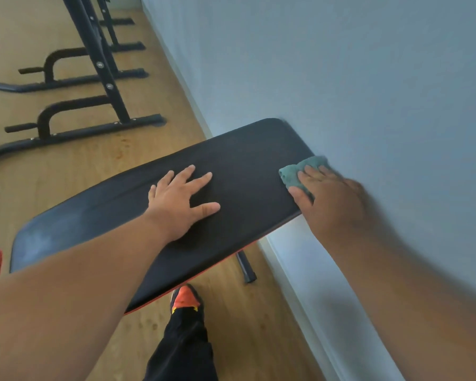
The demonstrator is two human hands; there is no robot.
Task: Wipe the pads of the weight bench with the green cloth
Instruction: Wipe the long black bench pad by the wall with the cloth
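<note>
Matt black padded bench pad (231, 171); soft green cloth (300, 171); smooth wood-look floor (162, 149)

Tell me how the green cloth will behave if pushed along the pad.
Probably floppy: the cloth is bunched under the right hand. Likely light, so it should slide under flat fingers. At the pad edge by the wall it may droop over.

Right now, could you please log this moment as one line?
left hand flat on bench pad | right hand presses green cloth at pad's wall-side edge
</note>
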